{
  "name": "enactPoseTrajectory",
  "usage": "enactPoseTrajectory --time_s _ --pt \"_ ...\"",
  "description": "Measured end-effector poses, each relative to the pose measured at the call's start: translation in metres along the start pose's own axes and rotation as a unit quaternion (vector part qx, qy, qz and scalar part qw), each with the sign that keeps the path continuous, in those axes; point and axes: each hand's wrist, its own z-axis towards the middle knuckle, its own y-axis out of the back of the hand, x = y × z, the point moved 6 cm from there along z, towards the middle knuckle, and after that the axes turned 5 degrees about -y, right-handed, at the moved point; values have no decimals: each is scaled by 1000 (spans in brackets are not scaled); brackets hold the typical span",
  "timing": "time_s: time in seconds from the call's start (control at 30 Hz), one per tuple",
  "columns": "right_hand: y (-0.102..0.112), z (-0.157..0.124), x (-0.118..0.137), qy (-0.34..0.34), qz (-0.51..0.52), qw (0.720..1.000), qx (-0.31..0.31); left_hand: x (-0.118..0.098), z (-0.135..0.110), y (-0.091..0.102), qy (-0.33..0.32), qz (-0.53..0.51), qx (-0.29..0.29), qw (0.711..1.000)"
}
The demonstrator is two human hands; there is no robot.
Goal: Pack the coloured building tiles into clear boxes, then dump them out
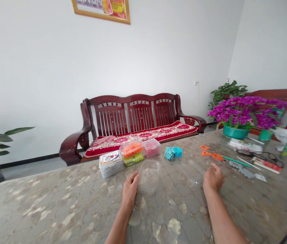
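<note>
My left hand is closed at the left side of a clear plastic container, thumb along its rim. My right hand has curled fingers at the right edge of a clear plastic lid, which lies flat on the table. Part of its grip is hidden. Beyond the container and lid sits a cluster of interlocked blue toy pieces. Orange toy pieces lie loose past my right hand, with a joined grey strip of pieces to the right.
At the table's far edge stand a box of grey pieces, stacked orange and green boxes and a pink box. Purple flowers in a green pot, glasses and a green stick are to the right. A wooden bench stands behind.
</note>
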Motion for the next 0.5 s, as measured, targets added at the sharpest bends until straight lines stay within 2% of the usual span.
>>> enactPoseTrajectory --time_s 0.1,0.17,0.23,0.37,0.5 --pt "-5 -18 27 127 -47 991 4 -1 -1 6 -28 1 -21 999" --pt "-17 -38 42 203 -26 977 63 -1 -2 7 -43 0 -28 999" --pt "-34 -62 48 244 0 958 151 1 -2 5 -55 -7 -25 998" --pt "-67 -112 41 241 10 911 334 9 1 0 -61 -37 -21 997" --pt "-87 -138 32 231 16 878 419 17 4 -3 -56 -59 -14 997"
